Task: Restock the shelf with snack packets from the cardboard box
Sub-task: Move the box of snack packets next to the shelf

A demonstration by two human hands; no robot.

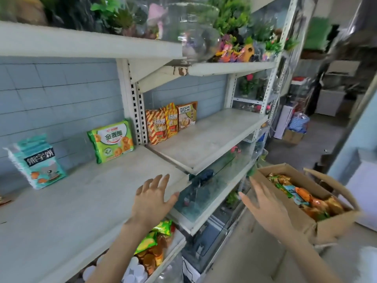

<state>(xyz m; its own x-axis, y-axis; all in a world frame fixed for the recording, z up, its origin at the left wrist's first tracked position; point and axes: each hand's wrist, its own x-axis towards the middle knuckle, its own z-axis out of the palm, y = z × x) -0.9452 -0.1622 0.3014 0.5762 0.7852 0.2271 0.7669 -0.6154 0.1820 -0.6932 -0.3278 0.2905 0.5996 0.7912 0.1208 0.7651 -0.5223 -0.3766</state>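
An open cardboard box (pixel 330 227) at the lower right holds several snack packets (pixel 306 199). The white shelf (pixel 85 201) carries a teal packet (pixel 38 162) at the left and a green biscuit packet (pixel 112 139) further right. Three orange and yellow packets (pixel 169 121) stand at the back of the adjoining shelf board (pixel 206 139). My left hand (pixel 154 199) hovers over the shelf's front edge, fingers spread, holding nothing. My right hand (pixel 263 203) is stretched out flat just left of the box, empty.
A glass bowl (pixel 195 31) and artificial plants (pixel 234 21) fill the top shelves. A glass tank (pixel 204 193) sits below the right board. More packets and gold coins (pixel 155 248) lie on the lower shelf. An aisle with boxes (pixel 293 135) runs behind.
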